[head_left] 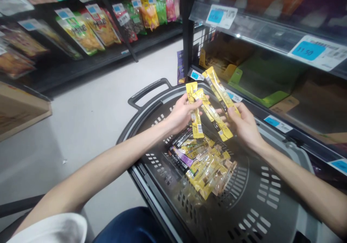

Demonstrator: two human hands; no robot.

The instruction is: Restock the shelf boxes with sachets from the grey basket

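Note:
My left hand (182, 113) is closed on two long yellow snack packets (208, 110), its thumb pressed across them as they fan apart. Another slim yellow snack packet (217, 86) is pinched in my right hand (244, 124), slanting up and to the left. Both hands are over a dark grey shopping basket (233, 221) with slotted holes. In the bottom of the basket lies a pile of snack packets (203, 163), mostly yellow, with some black and one purple. What is printed on the packets is too small to read.
A shelf rack with blue-and-white price tags (311, 51) stands close on the right, with a green display box (267, 98) on its lower level. Bagged snacks (81, 33) fill shelves at the back left. A cardboard box (21, 107) sits on the left. The basket's handle (149, 91) sticks out at the far side.

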